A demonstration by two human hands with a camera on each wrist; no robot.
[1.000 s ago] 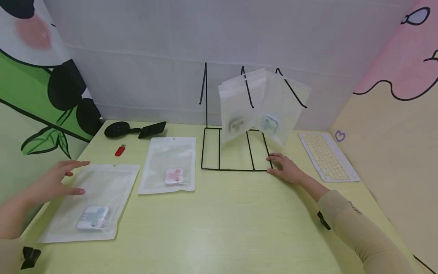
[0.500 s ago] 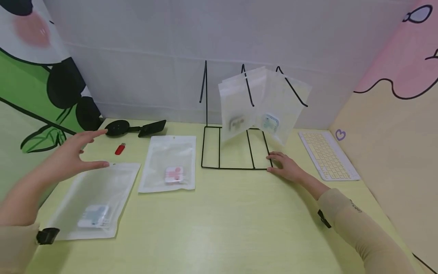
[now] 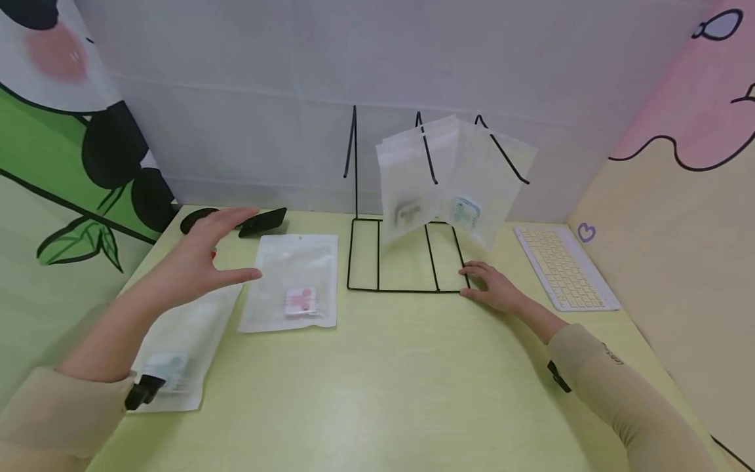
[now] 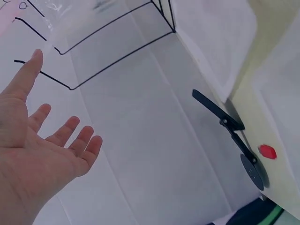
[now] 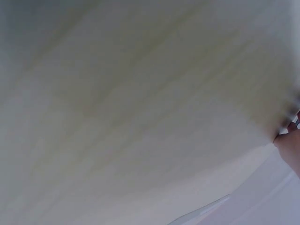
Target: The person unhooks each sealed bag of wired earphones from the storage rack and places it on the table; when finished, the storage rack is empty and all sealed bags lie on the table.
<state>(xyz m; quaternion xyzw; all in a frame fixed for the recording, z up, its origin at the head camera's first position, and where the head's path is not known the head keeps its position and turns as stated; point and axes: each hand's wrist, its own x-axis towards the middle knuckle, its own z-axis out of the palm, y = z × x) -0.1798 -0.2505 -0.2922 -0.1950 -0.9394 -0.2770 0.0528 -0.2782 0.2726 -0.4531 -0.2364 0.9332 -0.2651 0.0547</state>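
My left hand point(image 3: 191, 265) is held above the table with thumb and fingers spread apart, holding nothing; the left wrist view shows its bare palm. Beyond its thumb tip lies a white zip pouch point(image 3: 268, 275) with a small pink-patterned white item inside. Another larger pouch point(image 3: 203, 341), with a blue-patterned item in it, lies partly hidden under my left forearm. My right hand point(image 3: 497, 288) grips the right front corner of a black wire rack point(image 3: 392, 290). Two of the rack's hooks carry pouches point(image 3: 413, 177), and its left hook point(image 3: 350, 144) has nothing on it.
A black folding spatula-like tool point(image 3: 263, 223) lies at the back left, its round end partly covered by my left hand. Beside it in the left wrist view is a red USB stick point(image 4: 267, 151). A white keyboard point(image 3: 566, 269) lies at the right.
My left hand has moved right and away from me, from over the larger pouch to near the smaller one, with fingers staying spread. My right hand stays on the rack.
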